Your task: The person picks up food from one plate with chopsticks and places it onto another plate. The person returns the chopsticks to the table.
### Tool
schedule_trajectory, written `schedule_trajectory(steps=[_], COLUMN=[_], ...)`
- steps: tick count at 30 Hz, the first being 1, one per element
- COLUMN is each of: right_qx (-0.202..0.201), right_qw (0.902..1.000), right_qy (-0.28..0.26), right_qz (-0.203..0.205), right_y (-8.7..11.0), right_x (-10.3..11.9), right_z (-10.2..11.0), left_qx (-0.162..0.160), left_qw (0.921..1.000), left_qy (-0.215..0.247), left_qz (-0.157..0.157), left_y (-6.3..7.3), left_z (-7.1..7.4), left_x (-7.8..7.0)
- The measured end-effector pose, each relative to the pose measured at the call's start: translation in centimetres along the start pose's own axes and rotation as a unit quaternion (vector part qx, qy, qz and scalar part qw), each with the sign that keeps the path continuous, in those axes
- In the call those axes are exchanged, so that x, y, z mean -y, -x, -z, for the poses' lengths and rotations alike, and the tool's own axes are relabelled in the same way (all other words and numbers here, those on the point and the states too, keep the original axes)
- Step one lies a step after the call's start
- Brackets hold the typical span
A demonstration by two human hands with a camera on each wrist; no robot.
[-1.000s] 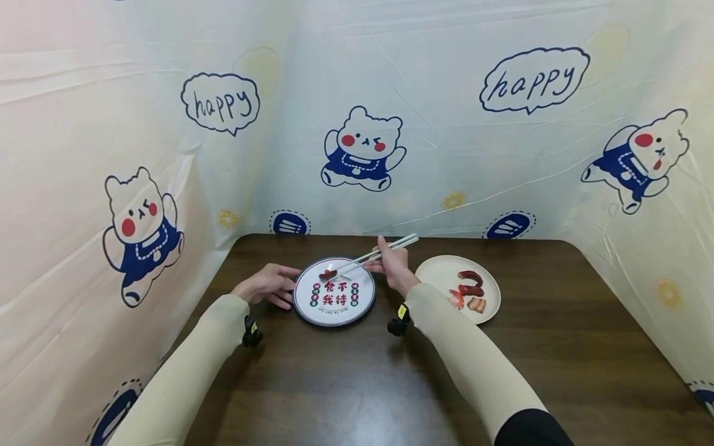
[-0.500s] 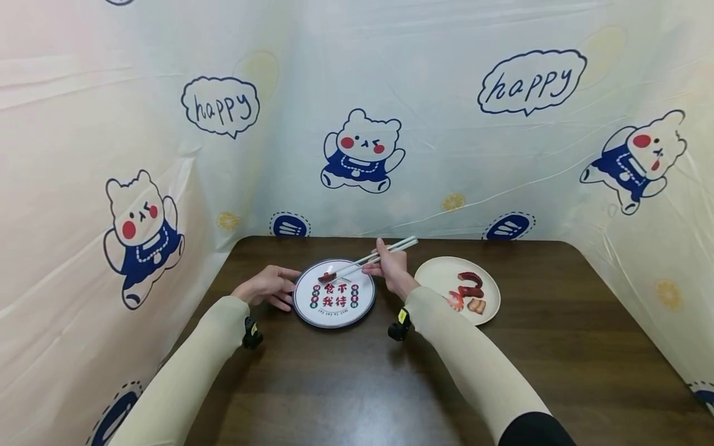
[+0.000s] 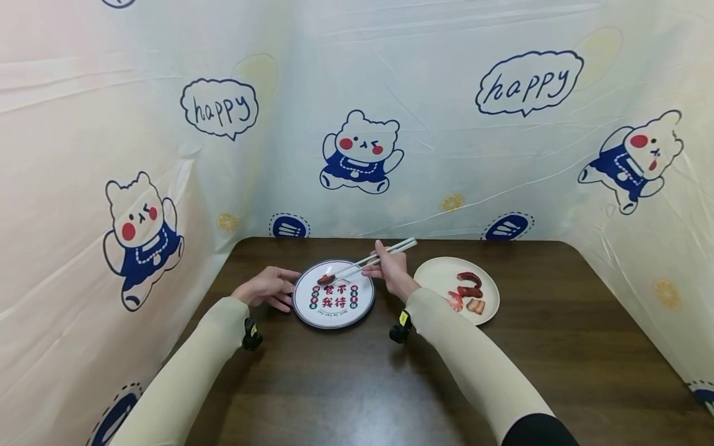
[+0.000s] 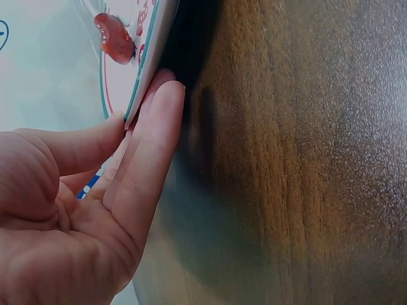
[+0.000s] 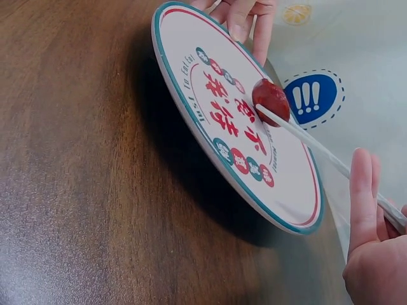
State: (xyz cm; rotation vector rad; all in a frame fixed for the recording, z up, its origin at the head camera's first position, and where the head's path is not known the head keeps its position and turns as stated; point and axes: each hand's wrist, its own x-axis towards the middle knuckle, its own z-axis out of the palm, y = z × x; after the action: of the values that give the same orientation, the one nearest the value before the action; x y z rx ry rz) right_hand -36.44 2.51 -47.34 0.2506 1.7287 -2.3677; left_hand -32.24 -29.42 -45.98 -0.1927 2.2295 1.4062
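Note:
My left hand (image 3: 266,288) pinches the left rim of a round white plate (image 3: 334,316) with a dark edge and printed characters. In the left wrist view the thumb lies at the rim and the fingers (image 4: 149,127) reach under it. White chopsticks (image 3: 398,246) are held in my right hand (image 3: 392,271), slanting left over this plate. Their tips meet a short, shiny red-brown sausage piece (image 3: 326,280) at the plate's upper left. One tip touches the sausage's near side in the right wrist view; the other tip is hidden there.
A cream plate (image 3: 432,272) stands to the right, partly behind my right forearm. It bears two curved sausages (image 3: 470,291), a red-and-white piece (image 3: 455,301) and light brown chunks (image 3: 476,306). A printed curtain (image 3: 435,155) surrounds the dark wooden table (image 3: 346,384).
The sausage piece and chopstick tips have shifted slightly toward me on the plate. Both hands keep their hold. The head view has tilted a little.

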Motion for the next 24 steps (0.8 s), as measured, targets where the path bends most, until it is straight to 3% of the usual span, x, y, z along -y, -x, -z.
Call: schedule_trajectory(steps=[10, 24], right_qx=[0.023, 0.024], right_qw=[0.9997, 0.9997], right_qy=[-0.012, -0.006], right_qz=[0.001, -0.008], right_y=[0.12, 0.20], right_x=[0.14, 0.55], right_z=[0.11, 0.65], left_qx=[-0.002, 0.006], left_qw=[1.0000, 1.0000], left_qy=[0.002, 0.007], left_qz=[-0.002, -0.002], left_y=[-0.13, 0.24], left_z=[0.07, 0.08], left_x=[0.16, 0.04])
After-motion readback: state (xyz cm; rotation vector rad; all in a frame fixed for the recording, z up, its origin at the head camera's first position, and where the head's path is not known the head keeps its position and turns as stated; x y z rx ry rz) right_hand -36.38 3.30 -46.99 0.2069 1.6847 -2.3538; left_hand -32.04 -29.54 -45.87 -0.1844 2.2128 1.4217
